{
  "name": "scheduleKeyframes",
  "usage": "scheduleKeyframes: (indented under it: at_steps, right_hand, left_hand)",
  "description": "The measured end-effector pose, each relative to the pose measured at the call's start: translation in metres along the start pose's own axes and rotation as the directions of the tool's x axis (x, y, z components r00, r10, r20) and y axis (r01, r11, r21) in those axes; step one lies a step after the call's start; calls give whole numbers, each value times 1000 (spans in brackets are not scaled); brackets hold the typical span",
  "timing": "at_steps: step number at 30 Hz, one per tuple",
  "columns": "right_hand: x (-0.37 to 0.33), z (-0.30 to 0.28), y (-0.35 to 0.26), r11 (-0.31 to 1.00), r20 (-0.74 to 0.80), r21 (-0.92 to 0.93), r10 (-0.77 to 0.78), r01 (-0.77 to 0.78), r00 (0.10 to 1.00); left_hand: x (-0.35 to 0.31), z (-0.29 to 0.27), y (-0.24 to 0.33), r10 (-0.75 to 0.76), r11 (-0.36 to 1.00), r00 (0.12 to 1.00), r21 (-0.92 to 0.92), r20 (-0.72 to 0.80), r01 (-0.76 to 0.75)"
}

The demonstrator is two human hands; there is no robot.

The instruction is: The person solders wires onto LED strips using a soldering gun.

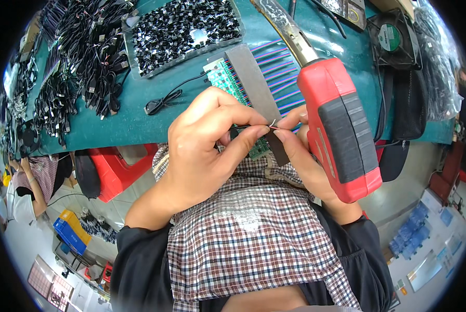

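My left hand pinches a thin black cable between thumb and forefinger. At its end, fine stripped wires, one pale and one reddish, stick out between my fingertips. My right hand is closed with its thumb and fingertips on these wire ends. A red and black gun-shaped tool with a metal barrel covers part of that hand; whether the hand also holds it I cannot tell. Just beyond both hands, a green circuit board lies under a grey bar, with several coloured wires running out to the right.
Black cables are heaped at the left of the green table. A clear bin of small black parts stands at the back. A coiled cable lies by the board. A fan and plastic bags are at the right.
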State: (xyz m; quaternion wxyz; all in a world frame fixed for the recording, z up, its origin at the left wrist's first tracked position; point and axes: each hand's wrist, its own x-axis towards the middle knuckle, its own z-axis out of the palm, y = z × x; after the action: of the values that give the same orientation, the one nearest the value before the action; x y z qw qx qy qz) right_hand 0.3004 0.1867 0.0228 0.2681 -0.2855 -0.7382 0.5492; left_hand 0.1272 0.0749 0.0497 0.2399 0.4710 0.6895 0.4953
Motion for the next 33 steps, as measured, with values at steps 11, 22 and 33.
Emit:
scheduleKeyframes:
  at_steps: [11,22,33]
  right_hand:
    - [17,-1,-35,956,165,272,69,-113,984]
    - [20,3,-28,986,-87,166,44,-29,995]
    - [20,7,-24,997,52,51,57,-60,997]
  left_hand:
    - [3,-2,-5,266,961,964,72,30,-267]
    - [7,1,-11,374,899,915,302,-150,-318]
    - [4,3,-11,458,830,882,407,-105,-383]
